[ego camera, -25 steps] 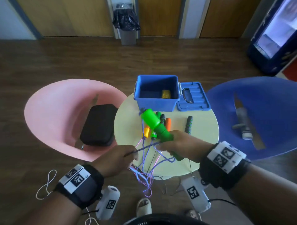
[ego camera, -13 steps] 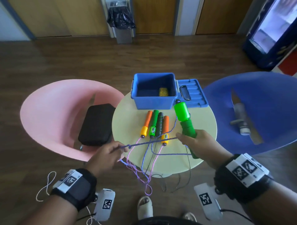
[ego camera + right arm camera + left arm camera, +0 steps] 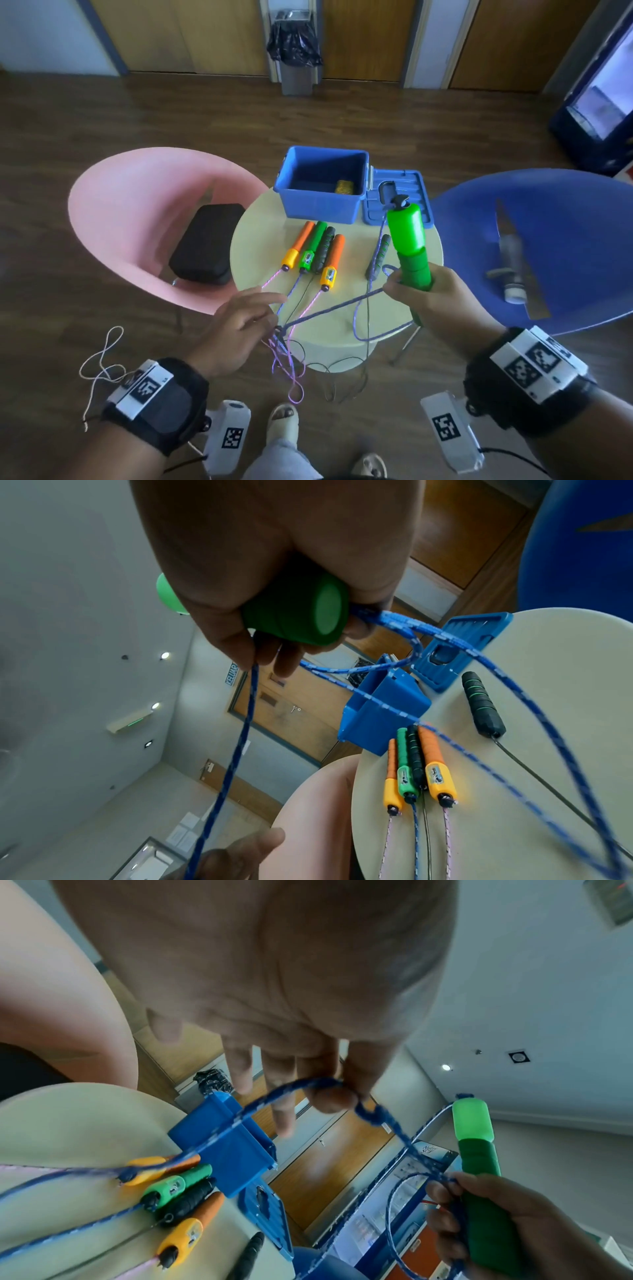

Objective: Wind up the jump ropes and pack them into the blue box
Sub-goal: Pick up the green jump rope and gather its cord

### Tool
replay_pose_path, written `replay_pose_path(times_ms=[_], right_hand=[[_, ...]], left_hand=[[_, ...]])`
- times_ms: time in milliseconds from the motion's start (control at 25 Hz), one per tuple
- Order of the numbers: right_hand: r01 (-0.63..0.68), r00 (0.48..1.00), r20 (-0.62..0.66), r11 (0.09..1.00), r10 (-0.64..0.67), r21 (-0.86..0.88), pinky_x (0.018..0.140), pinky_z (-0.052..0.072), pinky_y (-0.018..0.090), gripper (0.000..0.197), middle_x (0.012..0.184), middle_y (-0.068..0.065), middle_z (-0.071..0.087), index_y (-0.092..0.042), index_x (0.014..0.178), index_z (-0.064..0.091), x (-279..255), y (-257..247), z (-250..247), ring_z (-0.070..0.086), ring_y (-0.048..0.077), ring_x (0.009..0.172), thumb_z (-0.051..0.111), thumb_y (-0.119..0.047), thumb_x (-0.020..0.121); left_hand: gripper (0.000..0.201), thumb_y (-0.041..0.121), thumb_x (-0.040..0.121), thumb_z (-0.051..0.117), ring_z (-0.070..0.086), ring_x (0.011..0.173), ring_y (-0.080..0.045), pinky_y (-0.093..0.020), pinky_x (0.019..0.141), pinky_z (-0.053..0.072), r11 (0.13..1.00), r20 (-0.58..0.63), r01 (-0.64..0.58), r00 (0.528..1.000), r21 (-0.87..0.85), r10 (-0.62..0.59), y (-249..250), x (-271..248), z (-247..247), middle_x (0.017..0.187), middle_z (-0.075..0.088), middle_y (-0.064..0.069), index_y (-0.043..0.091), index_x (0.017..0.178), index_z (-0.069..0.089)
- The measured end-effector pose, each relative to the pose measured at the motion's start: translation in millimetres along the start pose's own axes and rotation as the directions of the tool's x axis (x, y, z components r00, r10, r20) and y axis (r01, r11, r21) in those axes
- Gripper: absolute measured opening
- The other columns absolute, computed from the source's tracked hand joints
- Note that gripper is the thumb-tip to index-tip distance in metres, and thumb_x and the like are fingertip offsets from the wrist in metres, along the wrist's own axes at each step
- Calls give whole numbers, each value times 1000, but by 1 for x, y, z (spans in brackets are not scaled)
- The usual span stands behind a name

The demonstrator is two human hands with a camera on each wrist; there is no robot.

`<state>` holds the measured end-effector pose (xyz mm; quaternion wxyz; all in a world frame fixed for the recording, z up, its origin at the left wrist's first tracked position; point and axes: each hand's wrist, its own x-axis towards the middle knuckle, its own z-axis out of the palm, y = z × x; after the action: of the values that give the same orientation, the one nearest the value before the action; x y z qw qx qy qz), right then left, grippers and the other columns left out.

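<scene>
While the right hand (image 3: 435, 294) sits right of centre in the head view w/ fingers wrapped round a green handle (image 3: 409, 246) that points up toward the top of the frame, the left hand (image 3: 236, 329) is lower left of centre, pinching the blue rope (image 3: 329, 310) btw thumb and a fingertip, other fingers loosely spread (clear in the left wrist view). Rope runs taut-ish from that pinch up to the right hand, where a loop of it is tucked against the handle, and more of it sags off the near table edge. Blue box (image 3: 322, 205) is open at the top-centre of the round table (image 3: 349, 329), some small yellowish thing inside, can't tell what. Its lid (image 3: 416, 192) lies flat just right of it. Four handles lie side by side in the middle: orange (image 3: 298, 250), green (image 3: 311, 251), black (image 3: 323, 251), orange (image 3: 332, 260), cords trailing toward the bottom of the frame and tangling off the edge. One more dark handle (image 3: 378, 255) is just left of the held one. Pink chair (image 3: 137, 219) at left w/ a black case (image 3: 205, 246) on it, blue chair (image 3: 565, 240) at right.
</scene>
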<state>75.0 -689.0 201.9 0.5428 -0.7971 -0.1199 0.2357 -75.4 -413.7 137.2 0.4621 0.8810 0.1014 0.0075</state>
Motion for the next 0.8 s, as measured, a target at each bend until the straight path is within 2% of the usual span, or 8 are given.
replay_pose_path(times_ms=[80, 160, 280, 360, 440, 600, 720, 800], right_hand=[[36, 998, 50, 999, -38, 32, 55, 28, 32, 18, 53, -2, 38, -3, 84, 62, -9, 0, -7, 32, 19, 53, 73, -17, 86], [60, 994, 84, 994, -67, 93, 52, 27, 30, 13, 53, 0, 38, -2, 85, 64, -15, 0, -13, 30, 19, 51, 72, -11, 86], [118, 982, 126, 978, -140, 170, 49, 27, 27, 15, 62, 6, 45, -1, 81, 63, -24, 0, -23, 31, 19, 52, 73, -13, 79], [143, 968, 195, 985, -161, 101, 51, 30, 23, 17, 61, -1, 49, -1, 78, 61, -28, 5, -29, 35, 15, 52, 70, -15, 76], [138, 963, 245, 987, -113, -88, 56, 35, 24, 12, 56, -7, 50, -9, 74, 63, -28, 13, -35, 42, 11, 54, 72, -16, 75], [160, 924, 381, 863, 41, -480, 58, 41, 31, 24, 59, -2, 52, -12, 74, 59, -32, 33, -44, 45, 10, 56, 66, -32, 64], [157, 952, 305, 887, -19, -433, 55, 38, 30, 19, 58, -4, 50, -9, 76, 60, -37, 31, -48, 42, 10, 53, 73, -24, 74], [111, 976, 215, 945, -45, -306, 54, 35, 31, 26, 57, -3, 46, -9, 74, 59, -39, 23, -52, 40, 13, 53, 78, -26, 80]], left_hand=[[29, 58, 77, 55, 66, 96, -16, -36, 93, 47, 980, 48, 103, 994, -171, -96, 16, -6, 17, 92, 75, 6, 33, 65, 65], [40, 59, 78, 57, 64, 70, -22, -41, 81, 50, 953, 71, 185, 982, -242, -173, 30, -11, 29, 65, 69, -4, 23, 60, 59], [33, 36, 90, 62, 47, 49, -19, -43, 72, 52, 933, -105, 276, 946, -232, -306, 40, -13, 45, 44, 50, 0, 19, 62, 64], [28, 22, 92, 62, 41, 46, -19, -42, 67, 48, 889, -183, 311, 904, -337, -385, 43, -13, 53, 43, 43, -1, 19, 65, 68], [23, 27, 87, 59, 37, 44, -18, -40, 69, 40, 835, -194, 291, 887, -467, -418, 46, -14, 57, 44, 40, -2, 16, 68, 67], [39, 32, 85, 46, 32, 52, -24, -40, 65, 31, 818, -160, 281, 899, -501, -407, 51, -17, 60, 46, 31, -9, 12, 52, 39], [56, 37, 93, 46, 35, 53, -22, -31, 59, 31, 867, -113, 335, 909, -370, -400, 45, -15, 62, 46, 36, -10, 11, 45, 37], [53, 52, 82, 58, 32, 52, -19, -30, 56, 29, 852, -76, 323, 919, -412, -386, 40, -16, 60, 50, 36, -7, 12, 49, 48]])
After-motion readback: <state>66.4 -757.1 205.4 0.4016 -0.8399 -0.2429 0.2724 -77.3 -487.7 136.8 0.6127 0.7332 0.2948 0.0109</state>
